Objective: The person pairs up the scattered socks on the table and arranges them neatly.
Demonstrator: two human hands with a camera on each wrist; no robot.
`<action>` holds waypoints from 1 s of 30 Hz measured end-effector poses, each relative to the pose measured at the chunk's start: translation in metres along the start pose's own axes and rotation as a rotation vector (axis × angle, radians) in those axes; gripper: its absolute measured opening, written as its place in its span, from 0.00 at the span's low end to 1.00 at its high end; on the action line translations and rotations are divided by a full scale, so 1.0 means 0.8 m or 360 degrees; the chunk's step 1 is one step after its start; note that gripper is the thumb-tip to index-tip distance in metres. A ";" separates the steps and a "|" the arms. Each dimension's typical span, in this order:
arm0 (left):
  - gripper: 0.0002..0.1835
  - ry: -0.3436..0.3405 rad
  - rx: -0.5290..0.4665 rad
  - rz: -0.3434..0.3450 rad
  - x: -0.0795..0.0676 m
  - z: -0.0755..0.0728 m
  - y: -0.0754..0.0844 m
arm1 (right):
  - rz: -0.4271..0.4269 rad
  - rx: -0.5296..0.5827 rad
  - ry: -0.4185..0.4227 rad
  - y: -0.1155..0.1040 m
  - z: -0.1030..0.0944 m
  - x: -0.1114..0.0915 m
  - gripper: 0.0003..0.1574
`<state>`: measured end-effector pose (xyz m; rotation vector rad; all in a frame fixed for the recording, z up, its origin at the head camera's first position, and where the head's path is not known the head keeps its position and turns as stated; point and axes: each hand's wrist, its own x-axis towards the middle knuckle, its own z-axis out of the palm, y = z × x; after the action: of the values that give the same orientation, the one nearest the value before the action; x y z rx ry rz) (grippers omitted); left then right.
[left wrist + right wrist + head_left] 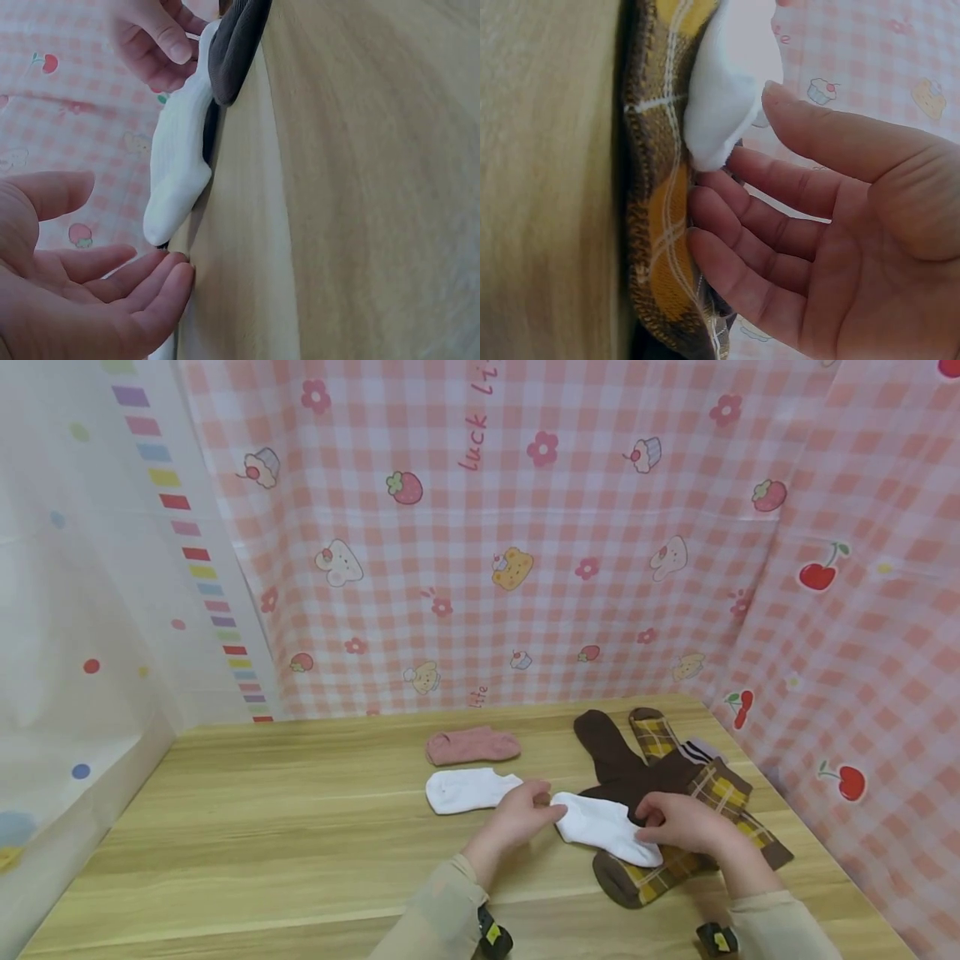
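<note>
A white ankle sock [603,828] lies partly over a pile of dark brown and plaid socks. My left hand [517,817] is at its left end; in the left wrist view that hand [97,285] has thumb and fingers spread apart, the fingertips just short of the sock [176,150]. My right hand [682,822] is by the other end. From the right wrist, this hand [817,225] shows loosely bent fingers against the plaid sock [667,195], the thumb apart beside the white sock [731,82]. Left of it lies a second white ankle sock [468,791], partly behind my left hand.
A pink sock [472,746] lies behind the second white one. The pile at the right holds a dark brown sock [611,752], yellow-brown plaid socks [723,785] and a striped cuff [701,750]. Printed cloth [480,543] hangs behind the wooden table [262,835] and along both sides.
</note>
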<state>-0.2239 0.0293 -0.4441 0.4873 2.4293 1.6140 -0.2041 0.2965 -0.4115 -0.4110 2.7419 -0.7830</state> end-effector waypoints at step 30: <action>0.05 0.0178 -0.0130 0.0030 0.003 0.014 -0.012 | -0.0194 -0.0030 0.0052 -0.001 0.015 0.007 0.10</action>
<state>-0.2238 0.0362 -0.4568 0.4187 2.4319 1.7860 -0.2055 0.2885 -0.4219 -0.5790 2.7774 -0.8007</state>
